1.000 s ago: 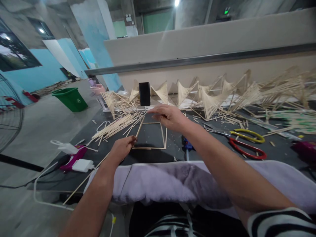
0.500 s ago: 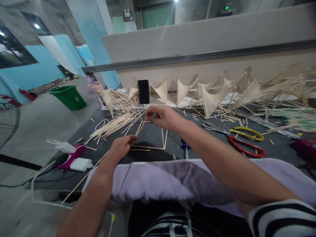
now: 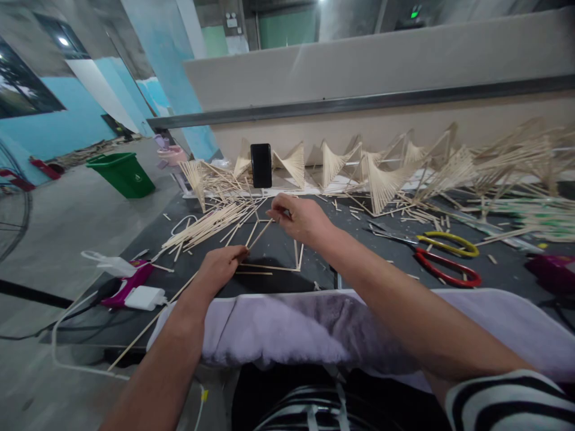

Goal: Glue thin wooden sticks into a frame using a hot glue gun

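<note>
A thin wooden stick [image 3: 259, 234] slants between my two hands over the dark tabletop. My left hand [image 3: 220, 267] pinches its lower end at the near left corner of a stick frame [image 3: 274, 267]. At the upper end, my right hand [image 3: 300, 219] has its thumb and fingers closed; whether the tip lies between them is hard to see. The frame has sticks lying flat and others rising from its corners; my hands and right forearm hide part of it. One loose stick [image 3: 254, 273] lies just in front of the frame.
Loose sticks [image 3: 211, 227] are piled beyond my left hand. A phone [image 3: 261, 166] stands upright behind the frame. Twisted stick models [image 3: 335, 166] line the back. Scissors [image 3: 444, 257] lie right of my forearm; a power strip [image 3: 130, 284] with chargers is at left.
My right hand has shifted slightly right. The stick's upper end has swung right, opening a wider angle from the frame's left side. My left hand stays nearly in place.
</note>
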Available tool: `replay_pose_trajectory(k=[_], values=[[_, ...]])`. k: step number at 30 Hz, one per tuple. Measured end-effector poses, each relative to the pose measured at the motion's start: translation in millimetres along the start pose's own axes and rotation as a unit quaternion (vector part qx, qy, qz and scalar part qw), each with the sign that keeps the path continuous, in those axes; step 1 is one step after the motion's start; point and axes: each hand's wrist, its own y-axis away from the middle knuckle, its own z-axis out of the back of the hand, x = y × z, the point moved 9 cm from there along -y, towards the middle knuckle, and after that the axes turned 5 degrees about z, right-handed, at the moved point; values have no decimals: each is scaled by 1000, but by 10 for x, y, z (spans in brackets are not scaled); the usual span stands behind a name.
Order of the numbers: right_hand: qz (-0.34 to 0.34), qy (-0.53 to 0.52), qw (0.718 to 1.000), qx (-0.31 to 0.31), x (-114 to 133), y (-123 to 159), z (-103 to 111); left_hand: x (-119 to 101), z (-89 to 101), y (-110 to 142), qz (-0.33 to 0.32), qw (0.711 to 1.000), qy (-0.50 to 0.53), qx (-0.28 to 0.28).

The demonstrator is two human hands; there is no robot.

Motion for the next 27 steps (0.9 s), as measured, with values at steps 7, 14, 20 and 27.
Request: replay_pose_trajectory(k=[7,14,20,27], values=[[-51,-169,984,26,-67,98,94,10,19,9,5,1000,18,-15],[-144,-294,942,69,-212,275,75,36,7,3,0,999,35,-15],[-182,-343,920,58,-255,296,-47,55,-1,-4,7,999,39,-15],[-187,-343,920,26,-279,359,-100,52,-17,-1,-6,999,31,-12]])
